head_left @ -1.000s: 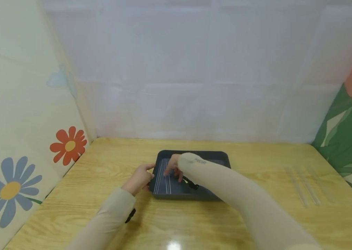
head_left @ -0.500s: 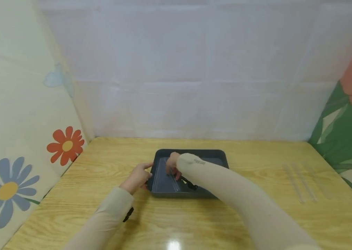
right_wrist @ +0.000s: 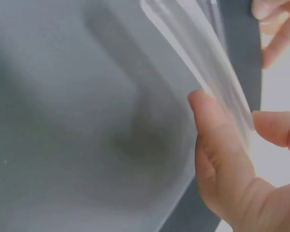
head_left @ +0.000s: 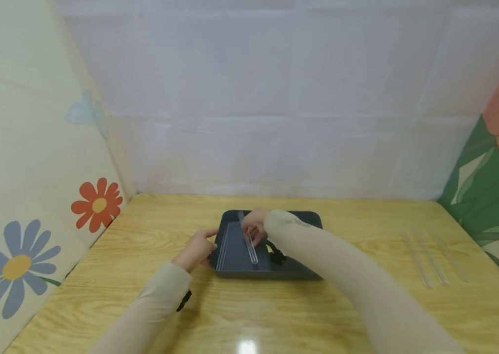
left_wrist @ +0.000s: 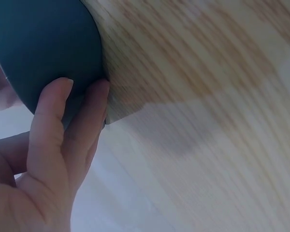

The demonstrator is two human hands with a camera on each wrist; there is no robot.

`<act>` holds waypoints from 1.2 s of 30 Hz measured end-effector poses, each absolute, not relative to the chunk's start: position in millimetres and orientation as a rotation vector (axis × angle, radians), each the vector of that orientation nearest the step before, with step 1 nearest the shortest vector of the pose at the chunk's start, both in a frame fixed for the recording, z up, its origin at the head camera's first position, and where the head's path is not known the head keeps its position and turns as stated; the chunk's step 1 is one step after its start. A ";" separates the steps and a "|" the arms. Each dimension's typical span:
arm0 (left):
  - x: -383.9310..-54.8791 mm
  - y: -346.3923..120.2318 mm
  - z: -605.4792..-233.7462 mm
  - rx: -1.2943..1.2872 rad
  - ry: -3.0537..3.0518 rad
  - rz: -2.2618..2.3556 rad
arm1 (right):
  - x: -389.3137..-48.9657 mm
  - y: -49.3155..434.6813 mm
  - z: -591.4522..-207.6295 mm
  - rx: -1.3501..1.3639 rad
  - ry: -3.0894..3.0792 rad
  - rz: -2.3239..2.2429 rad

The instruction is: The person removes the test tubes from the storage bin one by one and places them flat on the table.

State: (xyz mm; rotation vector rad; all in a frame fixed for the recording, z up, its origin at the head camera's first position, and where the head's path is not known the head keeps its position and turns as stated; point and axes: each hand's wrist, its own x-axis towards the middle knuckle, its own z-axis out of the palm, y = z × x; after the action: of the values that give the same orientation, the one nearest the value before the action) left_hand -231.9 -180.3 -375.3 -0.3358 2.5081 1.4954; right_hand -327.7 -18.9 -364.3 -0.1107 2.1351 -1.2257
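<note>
A clear test tube (head_left: 252, 251) is pinched between the thumb and fingers of my right hand (head_left: 255, 225), over the inside of a dark grey tray (head_left: 271, 275). The right wrist view shows the tube (right_wrist: 198, 53) tilted, its shadow falling on the tray floor. My left hand (head_left: 197, 250) holds the tray's left side, with fingers (left_wrist: 50, 121) against the outer wall in the left wrist view. More clear tubes (head_left: 223, 248) lie along the left inside the tray. My right forearm hides part of the tray's right half.
Several faint clear tubes (head_left: 432, 260) lie apart on the right of the wooden table (head_left: 355, 221). A white sheet (head_left: 293, 98) hangs behind the table. Flower-patterned panels (head_left: 19, 147) stand at both sides.
My right hand has reached down to a tube inside the tray, pinched it and shifted it up and slightly right. My left hand stays at the tray's left side.
</note>
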 end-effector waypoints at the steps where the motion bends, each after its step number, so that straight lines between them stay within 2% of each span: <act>1: -231.5 -180.3 -375.2 -0.329 2.509 1.492 | -324.7 -15.6 -359.6 -0.130 2.120 -1.233; 23: -231.3 -182.4 -375.5 -0.289 2.501 1.494 | -314.0 52.7 -329.9 -0.174 1.951 -1.522; 36: -234.4 -182.4 -374.1 -0.299 2.507 1.481 | -310.4 75.2 -324.7 -0.174 1.831 -1.610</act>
State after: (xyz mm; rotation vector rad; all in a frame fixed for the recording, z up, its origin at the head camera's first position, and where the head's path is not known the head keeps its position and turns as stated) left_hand -234.4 -182.4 -374.1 -0.2985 2.5071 1.4812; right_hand -310.4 75.2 -324.7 -0.1745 1.8310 -1.6105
